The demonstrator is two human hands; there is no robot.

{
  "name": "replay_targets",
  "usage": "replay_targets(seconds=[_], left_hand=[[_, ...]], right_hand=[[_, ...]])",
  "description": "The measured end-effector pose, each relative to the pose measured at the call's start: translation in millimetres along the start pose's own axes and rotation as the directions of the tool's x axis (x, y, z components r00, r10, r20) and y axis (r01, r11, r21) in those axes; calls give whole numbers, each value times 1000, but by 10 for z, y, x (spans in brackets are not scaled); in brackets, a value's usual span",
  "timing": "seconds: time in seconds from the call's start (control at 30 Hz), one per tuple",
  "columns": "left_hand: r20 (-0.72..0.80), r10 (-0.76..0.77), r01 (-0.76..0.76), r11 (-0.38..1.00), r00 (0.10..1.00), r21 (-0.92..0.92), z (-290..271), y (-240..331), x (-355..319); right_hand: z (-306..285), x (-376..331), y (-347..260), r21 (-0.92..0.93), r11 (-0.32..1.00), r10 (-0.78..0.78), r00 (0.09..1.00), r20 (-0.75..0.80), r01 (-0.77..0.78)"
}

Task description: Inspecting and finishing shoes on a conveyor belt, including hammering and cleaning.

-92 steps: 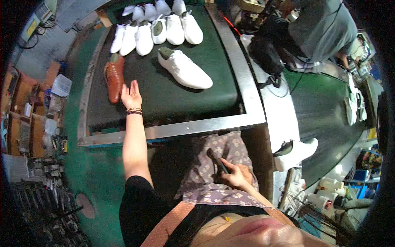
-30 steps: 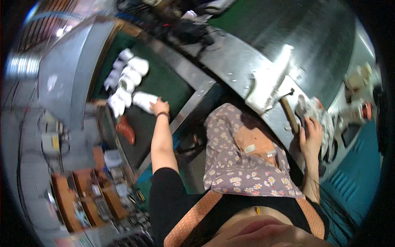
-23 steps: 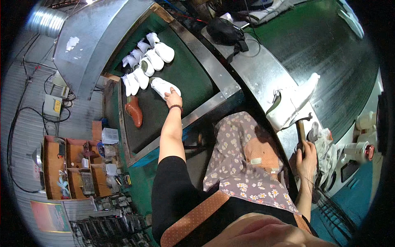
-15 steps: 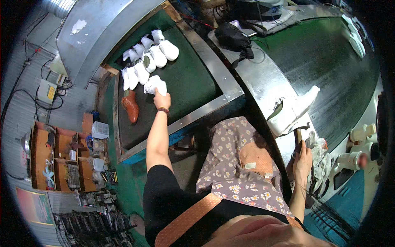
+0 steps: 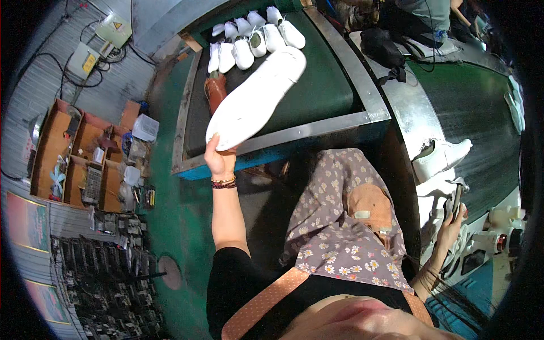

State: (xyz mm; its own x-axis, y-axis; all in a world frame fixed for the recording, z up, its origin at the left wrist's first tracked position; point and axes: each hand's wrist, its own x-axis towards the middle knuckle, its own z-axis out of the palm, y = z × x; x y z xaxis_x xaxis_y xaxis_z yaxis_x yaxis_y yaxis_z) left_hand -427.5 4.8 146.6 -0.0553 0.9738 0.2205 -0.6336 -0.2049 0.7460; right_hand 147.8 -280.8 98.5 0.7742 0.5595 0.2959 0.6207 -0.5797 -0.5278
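Note:
Raised over the near edge of the framed belt is a white shoe, its pale sole facing up. My left hand grips it by the near end. Behind it, a brown shoe lies partly hidden on the belt. Several white shoes stand in two rows at the belt's far end. On the right, my right hand is closed around a hand tool with a curved metal head; its exact kind is unclear. Just beyond the tool, another white shoe rests on the metal ledge.
A metal frame borders the belt. To the right runs a second dark green belt, with a black bag on the ledge beside it. Bottles stand at the right. An orange compartment shelf is on the left.
My left hand has lifted the white shoe off the belt toward me and turned its sole up. My right hand still holds the tool, now turned differently. The whole view has shifted.

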Motion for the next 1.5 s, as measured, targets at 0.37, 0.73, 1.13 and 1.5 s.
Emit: replay_targets(seconds=[0.37, 0.73, 1.13, 1.5], left_hand=[[17, -335, 324, 921, 942, 216, 359, -926, -670], [244, -667, 489, 705, 704, 514, 717, -2375, -1045], [350, -730, 309, 602, 586, 736, 634, -2700, -1390], [390, -840, 908, 419, 377, 25, 326, -2253, -1422]], right_hand=[[141, -173, -35, 690, 715, -54, 994, -98, 107], [597, -683, -424, 824, 556, -128, 968, 216, -110], [530, -370, 2, 268, 923, -268, 961, -62, 275], [437, 47, 761, -345, 907, -208, 969, 130, 241]])
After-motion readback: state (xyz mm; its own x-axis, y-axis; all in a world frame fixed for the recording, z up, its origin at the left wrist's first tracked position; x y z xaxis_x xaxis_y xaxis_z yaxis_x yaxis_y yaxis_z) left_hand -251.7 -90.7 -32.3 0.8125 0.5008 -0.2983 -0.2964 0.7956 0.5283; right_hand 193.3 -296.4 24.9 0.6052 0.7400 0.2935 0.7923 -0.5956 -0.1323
